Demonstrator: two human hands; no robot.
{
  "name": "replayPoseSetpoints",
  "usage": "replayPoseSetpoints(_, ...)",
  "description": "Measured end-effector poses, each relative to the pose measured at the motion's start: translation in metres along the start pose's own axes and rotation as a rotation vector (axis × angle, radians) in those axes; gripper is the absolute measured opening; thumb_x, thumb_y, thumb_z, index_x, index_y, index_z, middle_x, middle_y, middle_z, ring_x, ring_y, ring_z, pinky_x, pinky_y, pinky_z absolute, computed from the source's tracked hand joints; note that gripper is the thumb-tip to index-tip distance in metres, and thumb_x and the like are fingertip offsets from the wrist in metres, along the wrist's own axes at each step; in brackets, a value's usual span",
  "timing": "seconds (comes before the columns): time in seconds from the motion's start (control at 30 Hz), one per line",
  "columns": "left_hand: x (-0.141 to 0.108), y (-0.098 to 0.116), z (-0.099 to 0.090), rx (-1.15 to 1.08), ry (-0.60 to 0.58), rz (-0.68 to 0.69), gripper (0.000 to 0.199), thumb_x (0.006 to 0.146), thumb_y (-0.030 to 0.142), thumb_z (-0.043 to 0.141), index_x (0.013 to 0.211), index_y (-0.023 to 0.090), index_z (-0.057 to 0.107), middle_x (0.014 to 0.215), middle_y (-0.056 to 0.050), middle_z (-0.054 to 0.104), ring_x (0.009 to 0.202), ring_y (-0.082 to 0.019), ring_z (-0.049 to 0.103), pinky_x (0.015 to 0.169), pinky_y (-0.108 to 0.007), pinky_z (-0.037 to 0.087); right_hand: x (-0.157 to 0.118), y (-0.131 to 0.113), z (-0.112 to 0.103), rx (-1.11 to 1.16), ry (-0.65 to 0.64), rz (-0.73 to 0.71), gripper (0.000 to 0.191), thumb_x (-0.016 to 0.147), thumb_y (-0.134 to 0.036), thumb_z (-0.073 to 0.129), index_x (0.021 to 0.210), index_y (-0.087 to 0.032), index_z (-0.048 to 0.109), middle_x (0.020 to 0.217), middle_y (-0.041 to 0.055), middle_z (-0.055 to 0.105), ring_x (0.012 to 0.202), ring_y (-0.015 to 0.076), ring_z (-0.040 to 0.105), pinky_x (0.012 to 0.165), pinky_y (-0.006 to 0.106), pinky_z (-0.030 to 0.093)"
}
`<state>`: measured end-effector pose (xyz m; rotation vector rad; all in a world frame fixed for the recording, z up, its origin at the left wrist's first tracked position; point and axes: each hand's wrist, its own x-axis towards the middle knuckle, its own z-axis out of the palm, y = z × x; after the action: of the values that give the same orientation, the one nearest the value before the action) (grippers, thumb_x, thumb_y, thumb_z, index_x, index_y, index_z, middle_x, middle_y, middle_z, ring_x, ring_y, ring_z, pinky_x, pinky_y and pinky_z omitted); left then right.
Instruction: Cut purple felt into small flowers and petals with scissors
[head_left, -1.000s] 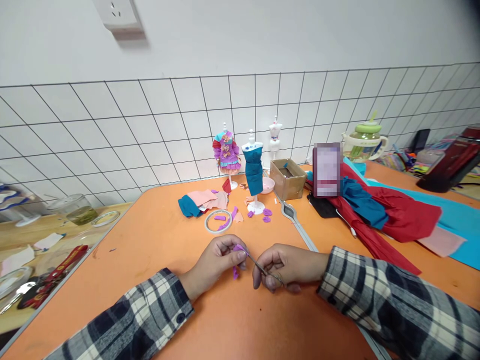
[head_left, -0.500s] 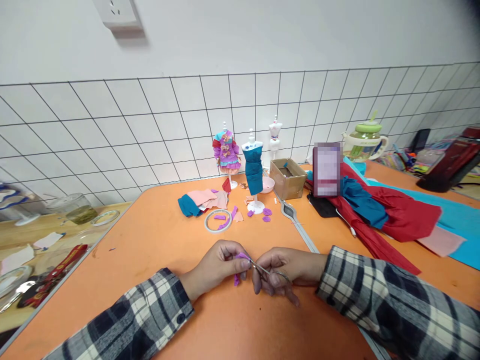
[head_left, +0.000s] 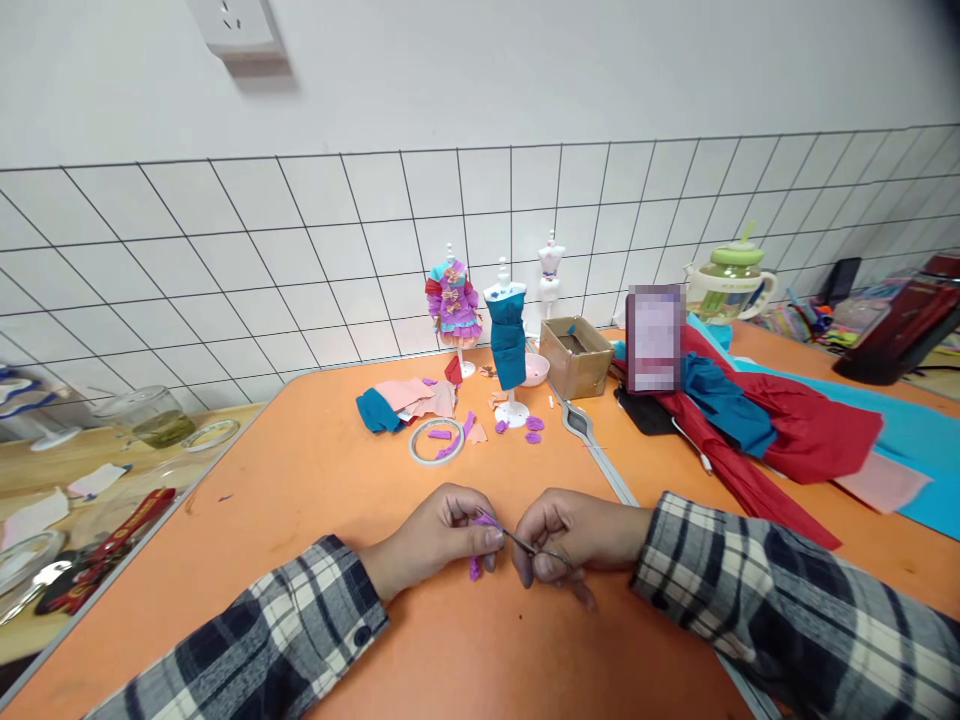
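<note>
My left hand (head_left: pixel 450 530) pinches a small piece of purple crepe paper (head_left: pixel 475 568), part of which hangs below the fingers. My right hand (head_left: pixel 566 535) holds small metal scissors (head_left: pixel 523 544) by the handles, and their tips reach the paper at my left fingertips. Beyond the hands, a ring of tape (head_left: pixel 436 441) lies around purple scraps. Purple cut pieces (head_left: pixel 533 424) rest near the base of a small dress form in a teal wrap (head_left: pixel 508 340).
Behind stand a dress form in a purple outfit (head_left: pixel 453 300), a bare white form (head_left: pixel 550 262), a cardboard box (head_left: pixel 576 357) and a pink bowl (head_left: pixel 535 370). A phone (head_left: pixel 654 340) and red cloth (head_left: pixel 810 425) are on the right; folded paper (head_left: pixel 405 397) lies left.
The scissors' handles have come closer together as my right fingers drew in. The purple paper has shifted slightly in my left hand.
</note>
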<state>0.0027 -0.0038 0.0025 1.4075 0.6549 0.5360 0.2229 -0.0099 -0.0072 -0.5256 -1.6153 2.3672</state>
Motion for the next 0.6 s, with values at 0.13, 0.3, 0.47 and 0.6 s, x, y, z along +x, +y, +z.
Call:
replayPoseSetpoints(0.13, -0.0002, 0.0005, 0.0006, 0.036, -0.025, -0.029, 0.044, 0.069, 0.053, 0.076, 0.064, 0.011, 0.061, 0.055, -0.002, 0.063, 0.047, -0.009, 0.055, 0.046, -0.019, 0.043, 0.0000, 0.0006, -0.0001, 0.087, -0.010, 0.043, 0.043, 0.070, -0.043, 0.078, 0.094, -0.009, 0.067, 0.067, -0.0018, 0.057, 0.051, 0.0057, 0.054, 0.045, 0.018, 0.055)
replayPoseSetpoints(0.3, 0.0000, 0.0003, 0.0001, 0.046, -0.062, -0.054, 0.043, 0.069, 0.052, 0.076, 0.065, 0.012, 0.062, 0.055, -0.001, 0.063, 0.048, -0.009, 0.054, 0.045, -0.017, 0.041, -0.0002, 0.0016, -0.0015, 0.033, 0.005, 0.069, 0.038, 0.069, -0.041, 0.080, 0.085, -0.008, 0.067, 0.059, -0.0030, 0.056, 0.044, 0.0064, 0.054, 0.040, 0.018, 0.054)
replayPoseSetpoints(0.47, 0.0001, -0.0014, -0.0020, 0.080, -0.092, -0.094, 0.041, 0.070, 0.051, 0.076, 0.066, 0.012, 0.063, 0.058, -0.002, 0.064, 0.049, -0.008, 0.054, 0.046, -0.017, 0.041, 0.0019, 0.0042, -0.0021, 0.119, -0.050, 0.092, 0.047, 0.067, -0.048, 0.079, 0.089, -0.008, 0.067, 0.068, 0.0009, 0.062, 0.049, 0.0087, 0.058, 0.045, 0.025, 0.059)
replayPoseSetpoints(0.6, 0.0003, 0.0001, -0.0022, 0.120, -0.153, -0.113, 0.038, 0.072, 0.050, 0.074, 0.072, 0.012, 0.069, 0.059, -0.002, 0.064, 0.049, -0.008, 0.052, 0.048, -0.018, 0.041, 0.0027, 0.0049, -0.0014, 0.067, -0.029, 0.078, 0.038, 0.067, -0.041, 0.080, 0.081, -0.009, 0.065, 0.060, -0.0031, 0.056, 0.045, 0.0071, 0.055, 0.044, 0.023, 0.058)
